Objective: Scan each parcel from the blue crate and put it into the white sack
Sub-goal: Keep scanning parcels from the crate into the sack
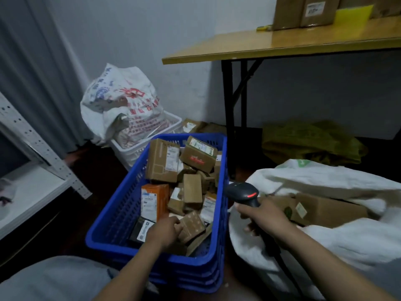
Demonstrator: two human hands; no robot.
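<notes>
Down at the near end of the blue crate [112, 216], a small brown parcel [192, 224] of speckled cardboard lies tilted on the heap. The left hand [162, 233] reaches in over the rim, its fingers curled onto the parcel's left edge and the thumb on top. Just left of the hand lies a flat dark packet [141, 230] with a white label. Further in, an orange parcel [155, 200] stands on end, and beyond it a tall carton [162, 164] leans among many smaller boxy brown parcels, most with printed labels. The crate is rigid plastic with perforated walls and seems to sit on more of its kind.

Right of the crate, the right hand [264, 216] is wrapped around the grip of a black scanner [243, 191], whose rounded head shows a red light. Hand and scanner are held above the near edge of the white sack [325, 177], a soft, crumpled woven bag lying open with a brown cardboard box [325, 208] inside.

Behind stands a folding table [282, 44] with a yellowish top and black legs, carrying cartons [303, 11]. A crumpled green bag [310, 140] lies beneath it. A printed sack [121, 101] slumps in a white basket [173, 122] by the wall, and a grey perforated metal shelf [32, 135] stands at left.
</notes>
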